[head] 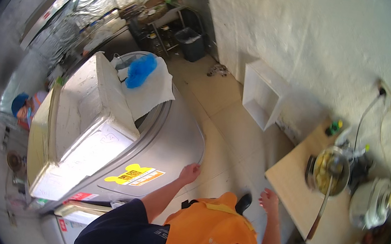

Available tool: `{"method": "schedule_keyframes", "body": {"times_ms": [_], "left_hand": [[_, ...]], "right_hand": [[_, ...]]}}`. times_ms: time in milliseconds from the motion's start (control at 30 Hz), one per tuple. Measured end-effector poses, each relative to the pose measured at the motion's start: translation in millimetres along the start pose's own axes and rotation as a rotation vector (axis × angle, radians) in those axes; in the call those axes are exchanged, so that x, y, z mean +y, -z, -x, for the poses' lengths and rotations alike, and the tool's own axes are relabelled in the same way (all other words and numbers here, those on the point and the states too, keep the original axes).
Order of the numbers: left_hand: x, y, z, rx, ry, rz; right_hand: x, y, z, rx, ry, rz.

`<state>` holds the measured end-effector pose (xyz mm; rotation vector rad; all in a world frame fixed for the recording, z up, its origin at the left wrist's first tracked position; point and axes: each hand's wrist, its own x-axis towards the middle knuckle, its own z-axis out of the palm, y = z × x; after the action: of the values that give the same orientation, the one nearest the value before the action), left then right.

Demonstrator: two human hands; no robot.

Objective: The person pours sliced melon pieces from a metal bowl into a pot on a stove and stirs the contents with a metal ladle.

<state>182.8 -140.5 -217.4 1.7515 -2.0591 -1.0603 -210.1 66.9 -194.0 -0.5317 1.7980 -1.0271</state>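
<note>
In the head view my left hand (190,173) hangs beside the rounded corner of a grey appliance (180,146), its fingers curled; whether it touches the edge is not clear. My right hand (268,201) is held low near the left edge of a wooden table (297,175), fingers partly bent, and nothing shows in it. A metal pot (344,182) on that table contains yellowish pieces of food, with a long-handled ladle (325,207) resting in it. An orange apron (202,229) covers my front.
Foam boxes (101,145), a white cloth (158,90) and a blue plastic bag (141,71) lie on the appliance. A white open box (260,94) stands by the wall, a black bin (191,47) farther back. A rice cooker (366,208) is right of the pot. Another person (27,108) is at far left.
</note>
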Motion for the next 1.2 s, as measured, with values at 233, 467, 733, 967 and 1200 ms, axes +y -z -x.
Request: {"method": "schedule_keyframes", "body": {"times_ms": [233,467,733,967,1200], "left_hand": [[214,151,-72,0.653,-0.258,-0.29],[206,270,-153,0.986,-0.038,-0.574],[208,285,-220,0.778,0.178,-0.57],[241,310,-263,1.003,0.462,-0.393],[252,297,-302,1.104,0.844,-0.463]], "right_hand": [[-208,-77,-133,-0.31,0.173,0.033],[-330,-183,-295,-0.588,0.318,0.235],[-432,-277,-463,-0.701,0.098,0.429],[-511,-428,-605,-0.913,0.078,0.575],[-600,-662,-684,-1.394,0.293,0.843]]}}
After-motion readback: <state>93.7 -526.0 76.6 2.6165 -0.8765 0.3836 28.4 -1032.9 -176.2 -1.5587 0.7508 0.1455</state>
